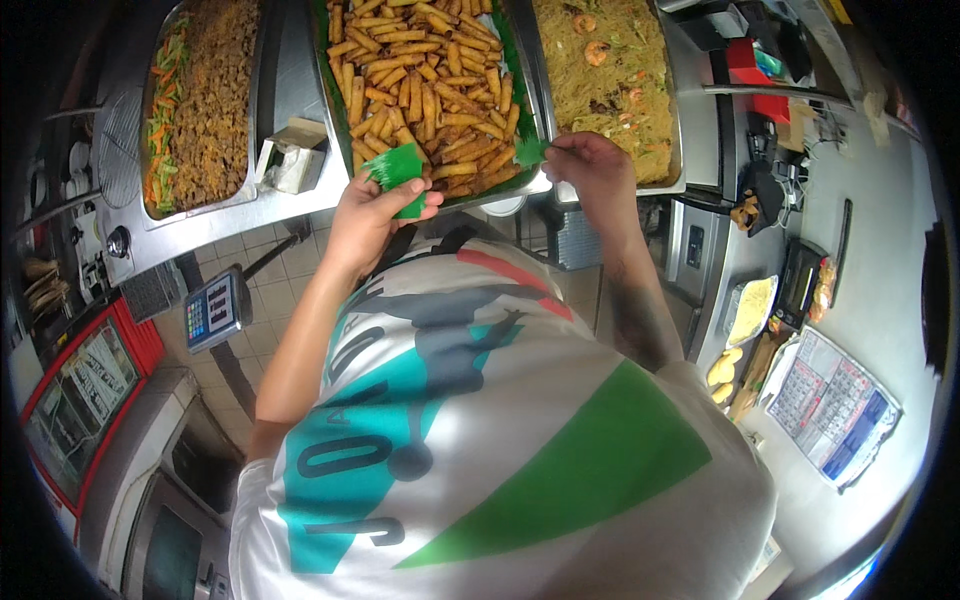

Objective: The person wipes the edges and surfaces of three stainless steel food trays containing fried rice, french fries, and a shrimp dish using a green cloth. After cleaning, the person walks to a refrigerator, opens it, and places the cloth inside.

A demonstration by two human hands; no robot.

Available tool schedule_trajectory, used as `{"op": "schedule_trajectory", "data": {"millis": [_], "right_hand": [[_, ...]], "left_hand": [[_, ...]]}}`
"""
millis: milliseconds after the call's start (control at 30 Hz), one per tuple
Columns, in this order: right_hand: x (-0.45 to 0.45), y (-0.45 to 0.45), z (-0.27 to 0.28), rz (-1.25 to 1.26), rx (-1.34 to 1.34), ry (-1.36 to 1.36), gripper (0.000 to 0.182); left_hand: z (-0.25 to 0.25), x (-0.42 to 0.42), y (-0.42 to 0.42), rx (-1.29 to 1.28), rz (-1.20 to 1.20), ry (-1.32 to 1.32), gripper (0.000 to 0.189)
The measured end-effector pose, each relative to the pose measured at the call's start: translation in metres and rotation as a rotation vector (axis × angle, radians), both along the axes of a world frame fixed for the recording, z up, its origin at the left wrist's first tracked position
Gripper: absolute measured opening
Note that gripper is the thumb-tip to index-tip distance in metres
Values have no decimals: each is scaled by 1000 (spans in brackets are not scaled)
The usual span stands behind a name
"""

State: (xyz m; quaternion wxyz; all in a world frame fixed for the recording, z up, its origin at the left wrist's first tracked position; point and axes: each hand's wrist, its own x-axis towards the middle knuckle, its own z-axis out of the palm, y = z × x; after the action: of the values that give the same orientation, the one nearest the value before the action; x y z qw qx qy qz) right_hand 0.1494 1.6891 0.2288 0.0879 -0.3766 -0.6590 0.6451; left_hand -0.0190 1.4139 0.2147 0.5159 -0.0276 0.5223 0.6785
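Note:
In my left hand (364, 217) is a small stack of green plastic grass dividers (397, 166), pinched between thumb and fingers over the near edge of the middle tray. My right hand (596, 165) pinches a single green grass divider (531, 152) at that tray's near right corner. The metal middle tray (546, 178) has a green lining along its sides and is heaped with fried spring rolls (420, 97). To the right, a tray of noodles (637, 135) is topped with shrimp. The left tray holds browned chopped food (214, 112) beside a strip of sliced vegetables (163, 120).
A small opened carton (307, 169) with clear plastic inside stands on the steel counter (289, 82) between two trays. A wire skimmer (121, 150) lies at the left. Below the counter is a digital scale (217, 309). A foil tray of yellow food (752, 311) sits at the right.

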Motion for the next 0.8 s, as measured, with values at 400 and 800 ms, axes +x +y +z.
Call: {"op": "schedule_trajectory", "data": {"millis": [400,800], "right_hand": [[-1,-54,-23,-197,561,-316,25],[-48,-211,36,-4,-171,-41,20]], "left_hand": [[21,-50,-42,-25,-140,37,35],[17,-74,-43,361,-294,195,38]]}}
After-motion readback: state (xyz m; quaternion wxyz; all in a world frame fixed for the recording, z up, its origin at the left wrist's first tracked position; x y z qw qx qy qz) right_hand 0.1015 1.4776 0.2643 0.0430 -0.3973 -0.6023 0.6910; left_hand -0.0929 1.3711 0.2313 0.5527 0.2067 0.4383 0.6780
